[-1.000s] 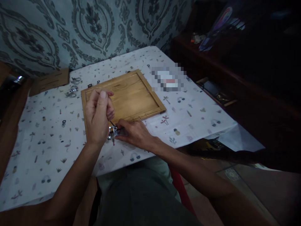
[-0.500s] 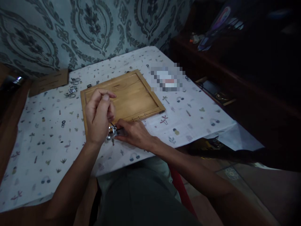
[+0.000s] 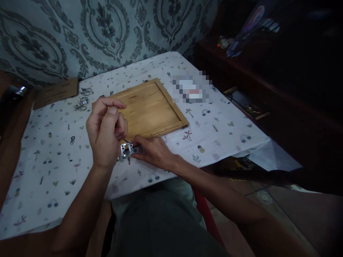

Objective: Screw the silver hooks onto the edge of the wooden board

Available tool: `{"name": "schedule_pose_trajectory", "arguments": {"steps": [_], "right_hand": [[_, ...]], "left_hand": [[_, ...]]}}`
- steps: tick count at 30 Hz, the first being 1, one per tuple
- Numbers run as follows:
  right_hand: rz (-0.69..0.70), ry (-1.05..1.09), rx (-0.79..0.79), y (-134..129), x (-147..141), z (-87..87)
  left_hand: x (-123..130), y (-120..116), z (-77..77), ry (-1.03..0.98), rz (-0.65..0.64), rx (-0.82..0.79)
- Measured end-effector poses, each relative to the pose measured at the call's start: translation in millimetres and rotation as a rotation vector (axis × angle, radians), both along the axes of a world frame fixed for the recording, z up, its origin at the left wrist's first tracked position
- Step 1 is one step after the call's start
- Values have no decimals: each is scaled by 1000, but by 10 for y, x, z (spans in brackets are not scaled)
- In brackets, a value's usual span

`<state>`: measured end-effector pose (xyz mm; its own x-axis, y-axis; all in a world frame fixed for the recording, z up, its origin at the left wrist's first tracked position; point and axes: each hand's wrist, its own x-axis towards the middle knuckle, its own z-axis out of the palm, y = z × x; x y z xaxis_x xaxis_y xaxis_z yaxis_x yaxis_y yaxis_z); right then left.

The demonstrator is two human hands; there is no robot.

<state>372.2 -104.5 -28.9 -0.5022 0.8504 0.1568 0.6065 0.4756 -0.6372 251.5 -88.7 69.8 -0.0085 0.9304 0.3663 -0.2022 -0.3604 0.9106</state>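
Note:
At the near edge of the framed wooden door panel [image 3: 152, 107], my right hand [image 3: 152, 150] pinches a shiny metal hinge [image 3: 130, 147] between thumb and fingers. My left hand [image 3: 105, 132] is raised just left of the hinge, above the panel's left part. Its fingers are curled in with the thumb against them, and whatever they may hold is hidden. A thin dark piece shows between that hand and the hinge, too small to name. The panel lies flat on the patterned tablecloth [image 3: 88, 142], its near left corner covered by my left hand.
Several metal hinge parts [image 3: 82, 102] lie on the cloth left of the panel. A flat cardboard piece [image 3: 57, 93] is at the back left. A blurred-out item [image 3: 191, 87] lies right of the panel. Dark furniture with an open drawer [image 3: 246, 105] stands at the right.
My left hand has moved a little to the left, uncovering more of the hinge. My right hand keeps its place with the hinge.

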Motion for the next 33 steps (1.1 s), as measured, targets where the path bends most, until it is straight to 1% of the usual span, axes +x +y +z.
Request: {"name": "schedule_pose_trajectory", "arguments": {"steps": [3, 5, 16, 20, 23, 25, 27, 29, 31, 33], "right_hand": [[8, 16, -2, 3, 8, 8], [9, 31, -9, 3, 8, 12], [3, -7, -46, -4, 7, 47], [4, -7, -33, 0, 8, 31], [5, 0, -16, 2, 7, 20], [3, -1, -11, 2, 4, 22], [-4, -10, -17, 2, 0, 30], [-7, -25, -28, 2, -4, 41], [-5, -31, -28, 1, -6, 47], [-3, -28, -22, 0, -6, 46]], "left_hand": [[-9, 50, -79, -15, 22, -12], [-10, 77, -105, -16, 30, -20], [-13, 95, -170, -12, 12, -34], [-31, 96, -188, -5, -19, -28], [-50, 86, -190, 41, -36, -50], [-62, 83, -197, 91, 18, -39], [-68, 86, -214, 126, 102, 16], [-65, 95, -236, 118, 161, 76], [-49, 102, -253, 74, 171, 96], [-26, 108, -260, 37, 155, 83]]}}
